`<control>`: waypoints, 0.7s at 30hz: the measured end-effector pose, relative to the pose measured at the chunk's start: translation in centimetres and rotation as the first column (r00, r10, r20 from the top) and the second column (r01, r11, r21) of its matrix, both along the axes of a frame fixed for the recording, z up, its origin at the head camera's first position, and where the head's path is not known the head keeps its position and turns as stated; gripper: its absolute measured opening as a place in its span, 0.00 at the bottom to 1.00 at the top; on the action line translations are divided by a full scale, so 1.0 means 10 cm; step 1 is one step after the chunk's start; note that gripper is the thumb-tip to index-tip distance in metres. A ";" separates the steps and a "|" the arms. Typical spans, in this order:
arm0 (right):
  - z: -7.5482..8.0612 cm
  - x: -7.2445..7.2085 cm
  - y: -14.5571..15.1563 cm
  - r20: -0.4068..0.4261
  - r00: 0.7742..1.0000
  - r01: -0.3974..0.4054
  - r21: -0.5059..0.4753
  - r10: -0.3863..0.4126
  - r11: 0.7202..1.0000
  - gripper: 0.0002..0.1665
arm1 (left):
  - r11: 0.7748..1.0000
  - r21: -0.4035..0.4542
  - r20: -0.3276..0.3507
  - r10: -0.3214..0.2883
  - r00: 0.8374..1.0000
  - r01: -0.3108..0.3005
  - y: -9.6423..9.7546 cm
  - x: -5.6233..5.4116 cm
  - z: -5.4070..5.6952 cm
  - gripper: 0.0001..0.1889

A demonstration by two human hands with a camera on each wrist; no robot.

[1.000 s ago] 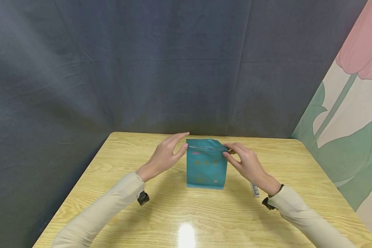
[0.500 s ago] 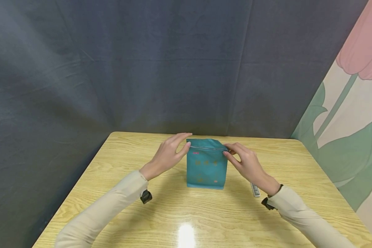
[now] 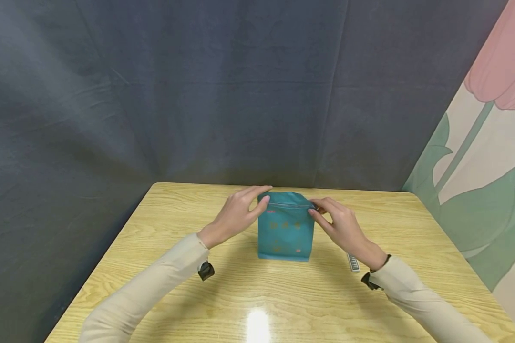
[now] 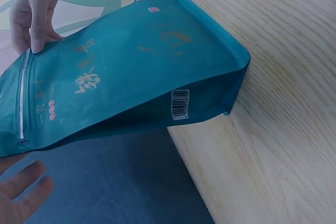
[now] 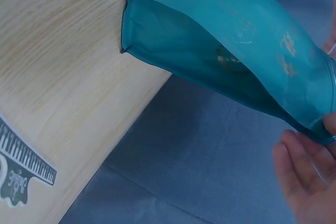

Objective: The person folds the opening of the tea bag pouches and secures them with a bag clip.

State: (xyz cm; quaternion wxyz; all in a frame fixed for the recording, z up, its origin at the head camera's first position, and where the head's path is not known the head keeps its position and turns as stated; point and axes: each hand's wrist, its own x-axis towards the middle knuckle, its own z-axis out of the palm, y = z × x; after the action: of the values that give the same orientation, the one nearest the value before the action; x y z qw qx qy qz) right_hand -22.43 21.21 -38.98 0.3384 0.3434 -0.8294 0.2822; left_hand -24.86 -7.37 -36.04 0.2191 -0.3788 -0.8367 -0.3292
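Note:
A teal zip pouch (image 3: 285,238) with gold lettering stands upright on the table, its zipper strip (image 4: 22,95) running across near the top. My right hand (image 3: 341,224) pinches the pouch's right end at the zipper between thumb and fingers. My left hand (image 3: 236,214) is at the upper left corner, the thumb lying over the front near the zipper and the fingers extended behind the top edge. In the left wrist view, the left fingers (image 4: 23,192) are spread and mostly apart from the pouch's edge. A zipper slider (image 4: 23,141) shows at that end.
A small white-and-dark flat piece with striped markings (image 5: 26,161) lies on the wooden table (image 3: 283,295), partly hidden by my right wrist in the head view. A dark blue curtain (image 3: 240,95) hangs behind and left; a flower-painted wall (image 3: 489,190) is right.
My left hand has moved right, its thumb passing from beside the pouch's left edge onto the front by the zipper. The right hand and pouch stay nearly still.

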 end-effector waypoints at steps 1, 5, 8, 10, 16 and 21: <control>0.00 0.00 0.00 0.007 1.000 0.003 0.000 -0.003 1.000 0.19 | 1.000 0.001 -0.002 -0.002 1.000 0.002 0.00 0.00 0.00 0.19; 0.00 0.00 0.00 0.025 1.000 0.008 -0.005 -0.008 1.000 0.18 | 1.000 0.009 -0.017 -0.017 1.000 0.017 0.02 0.01 0.02 0.18; -0.02 -0.01 -0.01 0.016 1.000 0.008 -0.014 -0.008 1.000 0.17 | 0.999 0.016 -0.038 -0.034 0.999 0.035 0.04 0.01 0.03 0.17; -0.02 -0.01 -0.01 0.009 1.000 0.008 -0.021 -0.008 1.000 0.16 | 0.999 0.016 -0.054 -0.043 0.998 0.044 0.05 0.00 0.04 0.16; -0.02 0.00 -0.04 -0.031 0.999 0.016 -0.038 -0.017 0.999 0.15 | 0.997 0.007 -0.101 -0.072 0.992 0.073 0.10 -0.01 0.07 0.14; -0.01 0.00 -0.07 -0.069 0.997 0.015 -0.046 -0.018 0.999 0.14 | 0.996 0.000 -0.109 -0.088 0.990 0.088 0.15 0.00 0.10 0.13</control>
State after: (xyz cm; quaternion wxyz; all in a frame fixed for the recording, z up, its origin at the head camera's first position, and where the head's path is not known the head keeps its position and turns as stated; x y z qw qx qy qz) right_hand -22.48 20.54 -39.12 0.3769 0.3385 -0.8133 0.2862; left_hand -24.81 -5.83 -34.99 0.2508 -0.4322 -0.8051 -0.3195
